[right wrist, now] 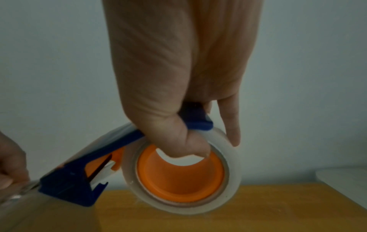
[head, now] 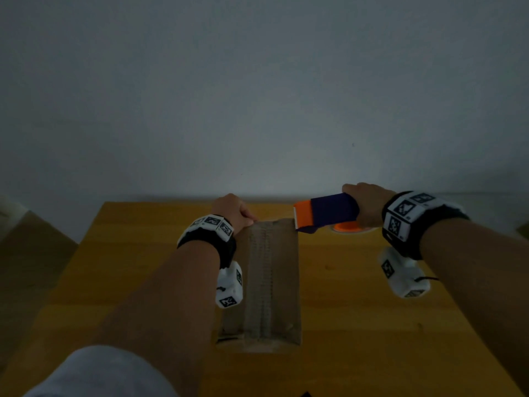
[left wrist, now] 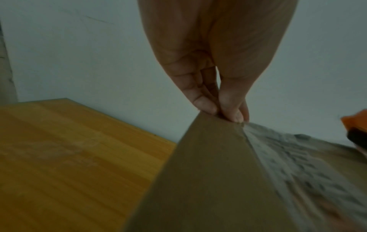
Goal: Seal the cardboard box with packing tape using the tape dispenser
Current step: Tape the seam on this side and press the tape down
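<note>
Centrally on the yellow wooden worktop (head: 128, 282) stands the cardboard box (head: 283, 282), its long axis running away from the person and a strip of packing tape (head: 262, 276) laid down the middle of its top. At the far end, the left hand (head: 233, 209) has its grip narrowed to a pinch, thumb and fingertips (left wrist: 206, 106) pressed together on the top far edge of the box, right beside where the tape ends. The right hand (head: 367, 203) has its grip wrapped round the tape dispenser (head: 329, 212), a blue body with an orange front plate; in the right wrist view its fingers curl through the orange core of the clear tape roll (right wrist: 184, 171) while the thumb lies on the roll's outer side. Held above the worktop, the dispenser's front end sits at the box's far right corner, touching or nearly touching it, and clear tape runs from its mouth toward the left hand.
</note>
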